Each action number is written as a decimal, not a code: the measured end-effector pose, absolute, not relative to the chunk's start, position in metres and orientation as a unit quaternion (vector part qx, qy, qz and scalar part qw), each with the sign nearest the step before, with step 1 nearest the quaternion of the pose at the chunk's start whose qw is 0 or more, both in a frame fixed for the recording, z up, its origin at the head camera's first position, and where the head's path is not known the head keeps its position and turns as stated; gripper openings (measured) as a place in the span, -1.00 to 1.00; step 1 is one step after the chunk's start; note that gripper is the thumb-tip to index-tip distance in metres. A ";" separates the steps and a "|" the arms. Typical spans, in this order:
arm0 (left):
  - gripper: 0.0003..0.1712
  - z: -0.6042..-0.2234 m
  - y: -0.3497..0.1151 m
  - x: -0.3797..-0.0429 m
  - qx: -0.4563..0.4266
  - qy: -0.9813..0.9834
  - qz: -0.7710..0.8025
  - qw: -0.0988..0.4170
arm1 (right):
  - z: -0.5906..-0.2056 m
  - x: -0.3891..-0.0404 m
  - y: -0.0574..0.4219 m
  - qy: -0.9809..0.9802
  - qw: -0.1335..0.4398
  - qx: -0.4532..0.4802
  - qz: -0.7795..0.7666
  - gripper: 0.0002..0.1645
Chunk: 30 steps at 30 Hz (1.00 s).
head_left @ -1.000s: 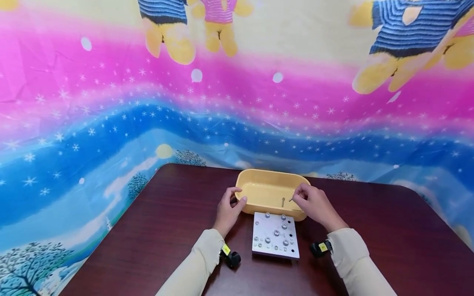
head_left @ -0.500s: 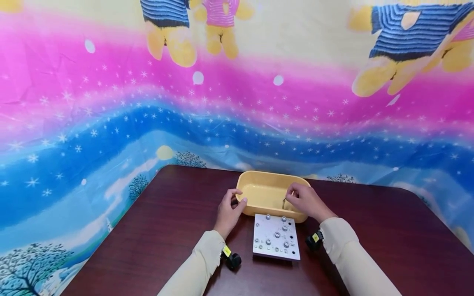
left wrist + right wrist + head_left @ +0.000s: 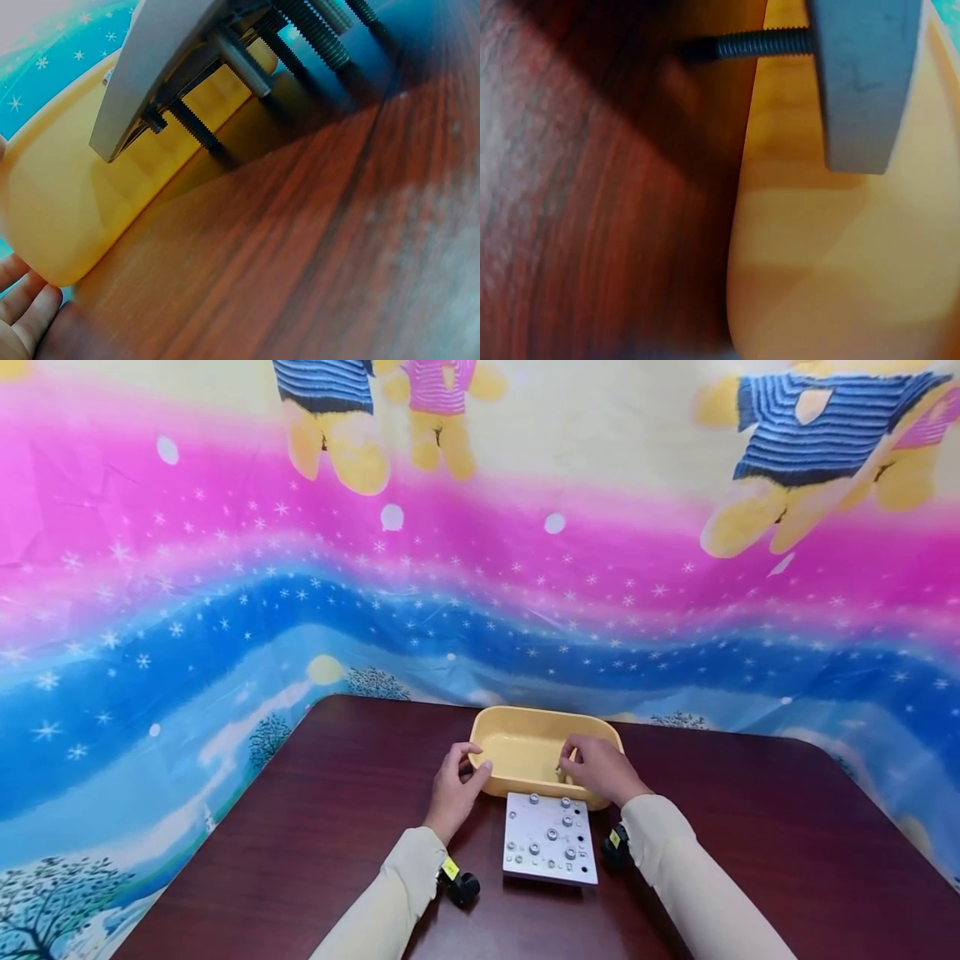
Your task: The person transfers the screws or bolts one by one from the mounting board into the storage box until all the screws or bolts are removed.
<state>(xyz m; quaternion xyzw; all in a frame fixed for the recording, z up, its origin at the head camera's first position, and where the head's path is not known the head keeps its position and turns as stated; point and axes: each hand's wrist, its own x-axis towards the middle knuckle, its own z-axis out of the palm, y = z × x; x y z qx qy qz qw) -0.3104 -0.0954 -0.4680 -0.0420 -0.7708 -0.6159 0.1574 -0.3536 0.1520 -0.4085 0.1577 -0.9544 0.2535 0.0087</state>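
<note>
My left hand grips the left end of a yellow plastic bin, thumb at the front rim. In the left wrist view its fingers touch the bin's lower corner. Inside the bin, toward the right, my right hand pinches a small metal screw, mostly hidden by the fingers. Just in front of the bin stands a silver metal plate carrying several socket-head screws. Threaded shanks stick out under the plate. The right hand is out of the right wrist view.
A dark red-brown wooden table carries everything. A printed fabric backdrop hangs behind its far edge. Black wrist cameras sit low beside the plate. The plate's edge overlaps the bin wall in the right wrist view.
My right hand has moved left and down within the bin, to where a loose screw was lying. My left hand keeps its grip on the bin, and the plate stays put.
</note>
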 end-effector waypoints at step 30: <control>-0.65 -0.466 -0.096 -0.309 -0.047 -0.775 -0.608 0.166 | -0.407 -0.354 0.147 -0.962 0.010 0.136 0.235 -0.83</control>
